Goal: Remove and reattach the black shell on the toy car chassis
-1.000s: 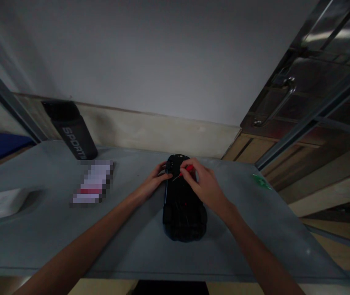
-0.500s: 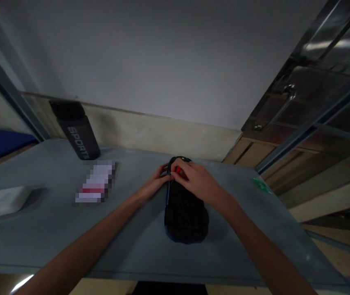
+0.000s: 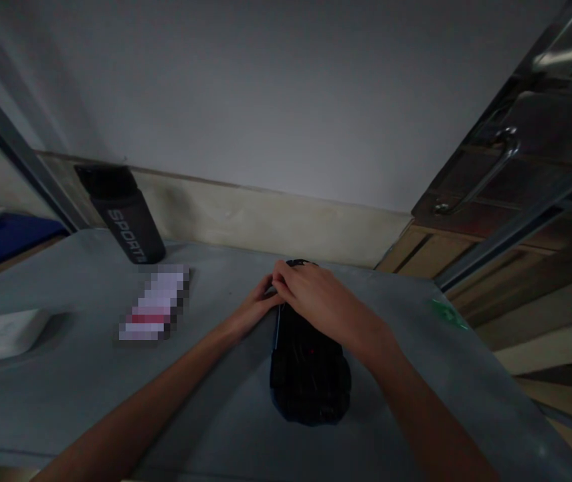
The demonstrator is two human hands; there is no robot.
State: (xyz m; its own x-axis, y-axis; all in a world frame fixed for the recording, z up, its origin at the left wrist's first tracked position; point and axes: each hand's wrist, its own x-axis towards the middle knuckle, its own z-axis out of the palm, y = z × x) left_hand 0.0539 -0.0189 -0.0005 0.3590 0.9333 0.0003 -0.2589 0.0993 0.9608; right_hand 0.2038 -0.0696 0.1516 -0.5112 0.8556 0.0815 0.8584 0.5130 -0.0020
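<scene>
Head view: near centre, the left hand [image 3: 250, 310] has its fingers grasping the upper-left edge of an overturned toy car [image 3: 310, 375] at lower centre. The right hand [image 3: 322, 294] covers its top end, grip hidden.

"SPORT" on the dark bottle [image 3: 124, 217]

Toy car [image 3: 310, 375], bottle [image 3: 128, 224], table [image 3: 79, 375] beneath

Dim light is falling over the desk [image 3: 225, 415], a soft shadow is lying left of the dark toy car [image 3: 310, 378], glare is streaking the metal door [image 3: 561, 130], and wide-angle distortion is stretching the outer edges.
</scene>
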